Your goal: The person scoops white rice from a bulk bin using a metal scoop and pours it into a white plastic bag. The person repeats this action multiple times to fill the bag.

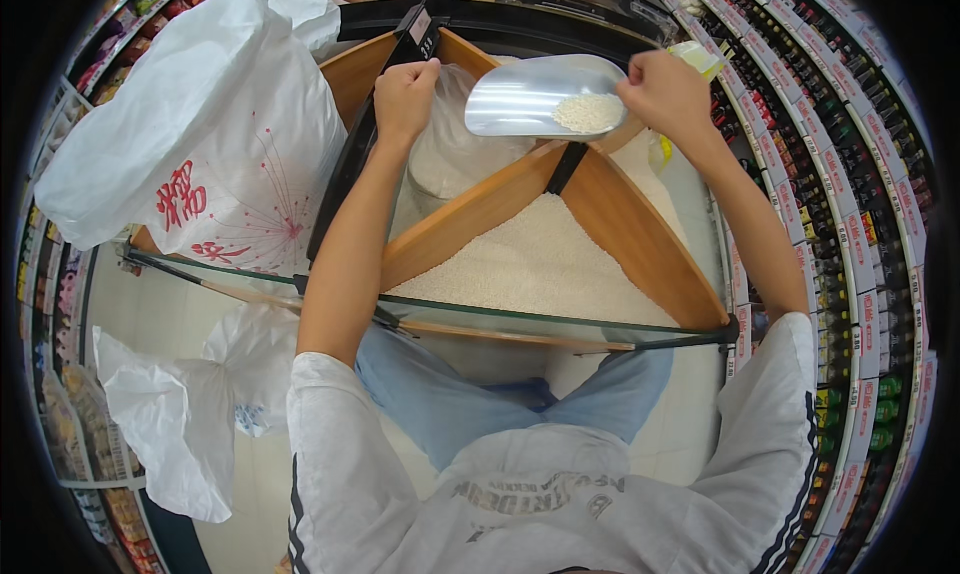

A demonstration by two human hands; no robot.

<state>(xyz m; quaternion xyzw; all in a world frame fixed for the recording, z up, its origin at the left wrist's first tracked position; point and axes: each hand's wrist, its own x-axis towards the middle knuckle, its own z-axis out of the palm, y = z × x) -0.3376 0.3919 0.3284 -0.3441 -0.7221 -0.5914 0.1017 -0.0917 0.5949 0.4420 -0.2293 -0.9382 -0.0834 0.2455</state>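
My right hand (666,93) is closed at the right end of a shiny metal scoop (517,97), whose handle the fist hides. A small heap of white rice (589,114) lies in the scoop, near my hand. My left hand (407,101) grips the gathered edge of a clear plastic bag (457,154), beside the black divider. The bag hangs down in a wooden compartment and looks to hold pale grains. Below the scoop, a wedge-shaped compartment with wooden partitions (480,206) holds loose rice (532,266).
A large white woven sack (225,123) with red printing stands at the left. Another white sack (180,401) is on the floor at lower left. A glass panel edge (525,316) runs before my body. Stocked shelves (847,274) curve along the right; a yellow-and-clear package (696,60) is behind my right hand.
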